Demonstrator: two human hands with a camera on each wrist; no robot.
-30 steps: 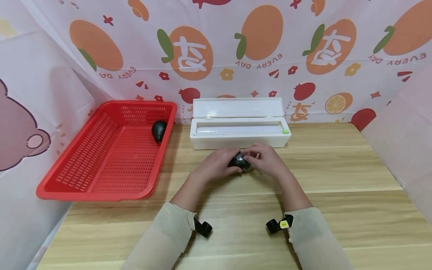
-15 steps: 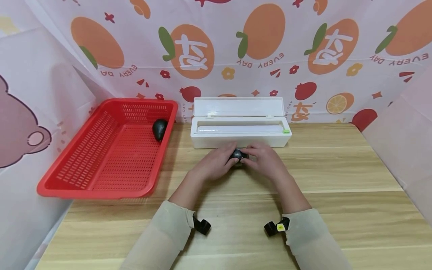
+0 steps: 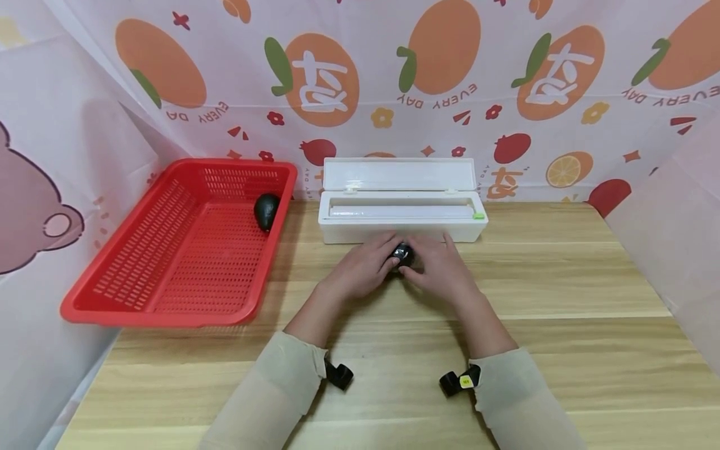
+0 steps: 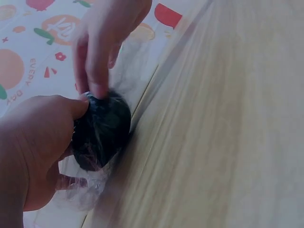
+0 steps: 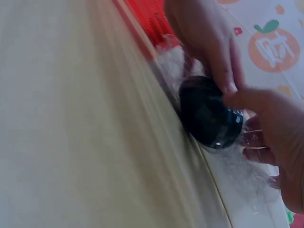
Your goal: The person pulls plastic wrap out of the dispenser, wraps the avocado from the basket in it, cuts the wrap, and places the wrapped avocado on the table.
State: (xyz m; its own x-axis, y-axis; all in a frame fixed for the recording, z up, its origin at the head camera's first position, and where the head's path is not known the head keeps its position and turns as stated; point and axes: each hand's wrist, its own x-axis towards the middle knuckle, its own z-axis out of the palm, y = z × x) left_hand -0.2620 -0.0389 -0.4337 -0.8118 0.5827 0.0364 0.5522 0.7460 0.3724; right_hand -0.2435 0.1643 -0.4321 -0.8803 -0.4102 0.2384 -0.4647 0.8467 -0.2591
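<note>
A dark avocado (image 3: 402, 254) with clear cling film (image 5: 247, 173) around it is between both hands, close over the wooden table. My left hand (image 3: 360, 269) grips its left side, thumb on top and fingers below, as the left wrist view shows. From the other side my right hand (image 3: 441, 265) holds it, with the thumb on the upper surface and the other fingers amid the loose film. Crumpled film sticks out at both ends of the avocado (image 4: 102, 130). Just behind the hands stands a white cling film box (image 3: 402, 232), its lid (image 3: 399, 174) raised and the roll visible inside.
At the left stands a red plastic basket (image 3: 169, 319) with another avocado (image 3: 266, 211) by its right wall. A green slider (image 3: 478, 215) sits at the box's right end. Fruit-printed cloth (image 3: 382, 75) hangs behind the wooden table (image 3: 562, 300).
Both hands have shifted slightly around the avocado, and the right fingers have gone from pinching at its top to spreading along its right side. The view has tilted a little.
</note>
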